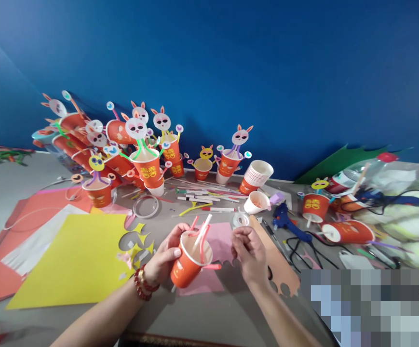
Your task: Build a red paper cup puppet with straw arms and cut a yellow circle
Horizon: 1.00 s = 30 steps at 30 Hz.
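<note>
While left hand (164, 260) grips orange cup (189, 262), right hand (249, 253) loosely curled just beside, touching nothing

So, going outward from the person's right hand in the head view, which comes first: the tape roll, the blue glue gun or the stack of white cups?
From the right hand:
1. Tape roll, just above the fingers on the table.
2. Blue glue gun, off to the right.
3. Stack of white cups, farther back, lying tilted near the blue wall.
</note>
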Tool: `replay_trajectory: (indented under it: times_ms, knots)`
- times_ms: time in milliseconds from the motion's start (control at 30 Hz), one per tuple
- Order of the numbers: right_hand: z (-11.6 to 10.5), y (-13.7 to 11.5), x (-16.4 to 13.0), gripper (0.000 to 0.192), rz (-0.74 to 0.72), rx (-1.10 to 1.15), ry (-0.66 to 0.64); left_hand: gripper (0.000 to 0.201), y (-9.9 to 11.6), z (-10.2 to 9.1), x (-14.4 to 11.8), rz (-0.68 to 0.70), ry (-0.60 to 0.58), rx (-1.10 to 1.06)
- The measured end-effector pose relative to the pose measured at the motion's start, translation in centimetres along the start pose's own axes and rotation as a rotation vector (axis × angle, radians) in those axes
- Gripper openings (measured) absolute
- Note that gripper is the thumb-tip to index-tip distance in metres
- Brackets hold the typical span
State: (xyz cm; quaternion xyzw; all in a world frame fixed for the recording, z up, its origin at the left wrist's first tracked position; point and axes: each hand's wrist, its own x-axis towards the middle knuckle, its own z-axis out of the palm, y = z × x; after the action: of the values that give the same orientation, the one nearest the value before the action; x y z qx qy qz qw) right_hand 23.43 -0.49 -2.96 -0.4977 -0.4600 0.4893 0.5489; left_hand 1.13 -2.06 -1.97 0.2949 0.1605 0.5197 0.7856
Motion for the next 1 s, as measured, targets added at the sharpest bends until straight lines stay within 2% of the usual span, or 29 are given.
replay_trajectory:
  times_ms: [167, 233, 300, 400, 500, 600, 867, 1000]
  knots:
    - [-1.0, 0.4, 0.1, 0.017, -0.167, -0.091, 0.079, 0.043, -0.1, 0.0, -0.1, -0.001, 0.008, 0.003]
    - [-1.4, 0.3, 0.3, 0.021, -0.205, -0.188, 0.068, 0.044, -0.1, 0.1, -0.1, -0.006, -0.004, 0.006]
    - [-1.5, 0.0, 0.7, 0.027, -0.264, -0.353, 0.012, 0.044, -0.1, 0.3, -0.1, -0.006, -0.009, 0.01]
    - [-1.3, -0.7, 1.4, 0.021, -0.446, -0.599, -0.096, 0.045, -0.1, 0.5, -0.2, -0.007, -0.01, 0.029]
    - [-0.9, -1.1, 1.5, 0.019, -0.573, -0.675, -0.166, 0.048, -0.2, 0.6, -0.3, -0.027, -0.05, 0.064]
    - [-0.6, -1.1, 0.9, 0.024, -0.559, -0.603, -0.229, 0.05, -0.4, 0.6, -0.3, -0.049, -0.119, 0.085]
    - [0.4, -2.2, -0.2, 0.04, -0.316, -0.243, -0.515, 0.048, -0.8, 0.7, -0.1, -0.061, -0.218, 0.197]
    - [1.1, -2.3, -0.5, 0.023, -0.222, -0.221, -0.512, 0.048, -0.8, 1.0, -0.1, -0.075, -0.268, 0.213]
